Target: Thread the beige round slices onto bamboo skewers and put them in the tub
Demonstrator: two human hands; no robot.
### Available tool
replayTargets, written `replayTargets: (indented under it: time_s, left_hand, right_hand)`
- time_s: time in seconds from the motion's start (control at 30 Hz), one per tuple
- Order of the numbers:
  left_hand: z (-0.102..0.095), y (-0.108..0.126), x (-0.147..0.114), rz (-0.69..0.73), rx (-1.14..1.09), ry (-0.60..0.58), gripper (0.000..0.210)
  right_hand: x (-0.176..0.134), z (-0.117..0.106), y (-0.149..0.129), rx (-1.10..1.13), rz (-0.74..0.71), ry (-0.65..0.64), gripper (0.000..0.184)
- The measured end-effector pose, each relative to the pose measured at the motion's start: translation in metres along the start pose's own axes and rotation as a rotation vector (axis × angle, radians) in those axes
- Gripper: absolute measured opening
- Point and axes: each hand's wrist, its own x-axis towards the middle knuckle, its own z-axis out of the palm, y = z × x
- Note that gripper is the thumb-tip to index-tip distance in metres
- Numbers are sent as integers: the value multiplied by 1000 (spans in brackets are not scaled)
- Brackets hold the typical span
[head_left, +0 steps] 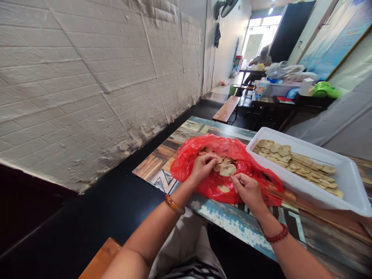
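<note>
Pale, thin, roundish food slices (228,170) lie overlapped between my hands, above an opened red plastic bag (215,141). My left hand (205,167) is closed in a pinch at a slice on their upper left side. At their lower right edge, my right hand (247,190) has its thumb and fingers pinched together, apparently on the skewer that carries them; the stick itself is mostly hidden. More loose slices fill the bag, and a single slice (223,188) rests on the red plastic nearer to me.
Right of the bag stands a white plastic tray (356,182) with several skewers of slices (302,164). Bare thin sticks (316,219) lie on the patterned table (157,161) before it. Beyond are a wooden bench (228,108), a cluttered table and a seated person (261,58). A white wall (101,77) runs along the left.
</note>
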Motion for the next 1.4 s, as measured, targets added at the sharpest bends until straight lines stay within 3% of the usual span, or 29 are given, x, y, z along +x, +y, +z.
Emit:
replayTargets:
  time_s: [0.07,0.27,0.5,0.77,1.1,1.2,1.27,1.4]
  left_hand:
    - [-8,4,15,105,274,50,13]
    - [-13,15,38,164,784,-69,13]
    - [-13,22,53,135,1016,-205,22]
    - [-16,2,56,-32,1079,-146,27]
    - [-11,4,49,32,787,-45,4]
    - [-10,10,46,65,646,-46,11]
    - [-7,12,40,21,425,-59,18]
    - [4,10,23,-192,-342,-91,35]
  right_hand:
    - [0,-1,1,-3,5,8,34]
    - [0,-4,2,1,1,15,35]
    - [0,-6,2,13,-6,13,35]
    - [1,-8,-1,34,-2,19,35]
    - [1,-12,-7,74,8,37,36]
    - [1,-14,-7,100,9,54,36]
    - [0,-15,-8,123,15,54,36]
    - [-3,-16,-11,165,36,31,34]
